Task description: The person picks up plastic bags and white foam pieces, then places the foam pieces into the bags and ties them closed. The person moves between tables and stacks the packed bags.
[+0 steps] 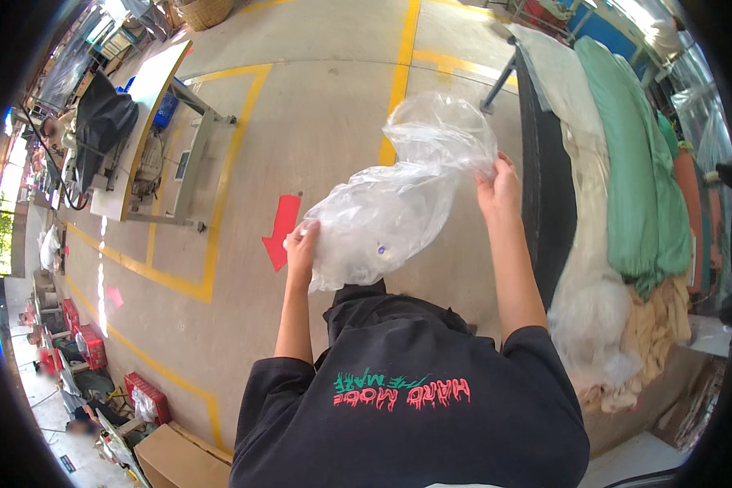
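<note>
A large, crumpled sheet or bag of clear plastic film (pixel 390 207) stretches between my two hands in front of my body. My left hand (pixel 302 244) pinches its near left edge. Higher and farther out, my right hand (pixel 500 183) grips the film's right edge, with the fingers closed. The far end of the film billows up beyond my right hand. A small dark blue spot shows on its lower part. Whether it is a single sheet or a bag, I cannot tell.
At my right stand long rolls of cloth, one green (pixel 626 154), one cream, one black, with more plastic film (pixel 598 333) near them. A sewing table (pixel 150 122) with a covered machine stands at the left. Red crates (pixel 146 396) and a cardboard box (pixel 183 457) lie lower left.
</note>
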Available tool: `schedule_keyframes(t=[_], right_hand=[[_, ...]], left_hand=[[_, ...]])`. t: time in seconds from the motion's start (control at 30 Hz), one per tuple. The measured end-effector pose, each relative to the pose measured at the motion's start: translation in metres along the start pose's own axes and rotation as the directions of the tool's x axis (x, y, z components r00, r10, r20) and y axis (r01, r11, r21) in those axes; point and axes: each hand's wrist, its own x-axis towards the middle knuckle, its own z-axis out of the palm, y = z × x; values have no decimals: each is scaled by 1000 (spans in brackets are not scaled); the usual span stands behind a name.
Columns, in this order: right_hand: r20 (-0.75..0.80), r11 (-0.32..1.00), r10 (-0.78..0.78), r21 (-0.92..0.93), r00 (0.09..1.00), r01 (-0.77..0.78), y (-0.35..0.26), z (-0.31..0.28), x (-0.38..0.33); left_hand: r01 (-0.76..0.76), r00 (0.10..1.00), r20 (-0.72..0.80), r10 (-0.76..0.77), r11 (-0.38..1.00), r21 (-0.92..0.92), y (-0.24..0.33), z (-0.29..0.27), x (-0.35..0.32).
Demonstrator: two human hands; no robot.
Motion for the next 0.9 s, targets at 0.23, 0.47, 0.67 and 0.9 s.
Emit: schedule_keyframes(t=[0.23,0.47,0.67,0.9], right_hand=[[-324,949,290,217,901,-227,48,31,200],[-455,940,256,322,853,-111,67,71,325],[-455,948,225,307,862,-85,57,132,498],[-49,972,222,93,974,-217,35,329,740]], left_hand=[[212,974,53,-222,966,145,68,21,238],[-93,990,143,1,763,640,148,99,485],[-344,932,321,166,679,648,208,226,696],[-226,860,507,-47,857,463,288,383,853]])
